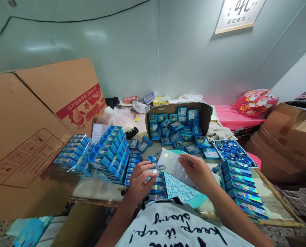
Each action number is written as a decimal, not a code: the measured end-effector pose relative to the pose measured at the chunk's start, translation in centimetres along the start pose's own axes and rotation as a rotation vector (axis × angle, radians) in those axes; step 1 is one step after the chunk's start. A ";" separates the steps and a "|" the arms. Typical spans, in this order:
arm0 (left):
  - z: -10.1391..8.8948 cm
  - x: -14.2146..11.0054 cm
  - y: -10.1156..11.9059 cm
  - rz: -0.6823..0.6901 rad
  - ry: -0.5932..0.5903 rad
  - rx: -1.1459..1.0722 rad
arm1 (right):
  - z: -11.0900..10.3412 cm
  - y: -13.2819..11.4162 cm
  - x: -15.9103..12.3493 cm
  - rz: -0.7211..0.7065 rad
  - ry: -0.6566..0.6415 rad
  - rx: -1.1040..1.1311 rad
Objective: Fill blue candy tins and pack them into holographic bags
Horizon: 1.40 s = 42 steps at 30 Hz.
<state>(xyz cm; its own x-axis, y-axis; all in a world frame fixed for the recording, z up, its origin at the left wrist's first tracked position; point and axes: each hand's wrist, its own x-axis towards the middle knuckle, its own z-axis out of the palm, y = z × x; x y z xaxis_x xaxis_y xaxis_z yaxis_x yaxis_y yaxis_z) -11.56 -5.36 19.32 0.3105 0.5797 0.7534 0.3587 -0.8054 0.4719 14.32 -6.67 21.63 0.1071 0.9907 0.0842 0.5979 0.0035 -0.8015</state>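
My right hand [197, 171] grips a white carton piece [171, 164] with narrow slits along its face, held tilted above the basin. At its left end my left hand [142, 177] pinches a small shiny flap between thumb and fingers. Under the carton is a turquoise basin [199, 201] filled with small pale blue and white pellets [181, 188]. Just left of the basin stands a row of small blue boxes [158, 187], partly hidden by my left hand. Another column of blue boxes [134, 164] lies further left.
Stacked blue box packs [108, 151] fill the left side beside a big cardboard carton [39, 137]. An open cardboard box [206, 118] at the back holds loose blue boxes. To the right are a tray of blue caps [232, 151] and more blue boxes [241, 188].
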 end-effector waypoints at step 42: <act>-1.3 1.7 -3.6 -0.542 -0.336 -0.145 | 9.1 -3.0 3.9 -0.262 -0.378 0.399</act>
<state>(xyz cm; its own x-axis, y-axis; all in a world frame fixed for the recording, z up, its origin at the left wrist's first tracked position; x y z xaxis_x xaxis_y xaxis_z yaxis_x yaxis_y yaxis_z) -13.48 -1.68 19.49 0.3853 0.8966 0.2183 0.4264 -0.3827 0.8196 5.74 -1.62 19.01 -0.3366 0.9294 0.1514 0.2144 0.2322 -0.9488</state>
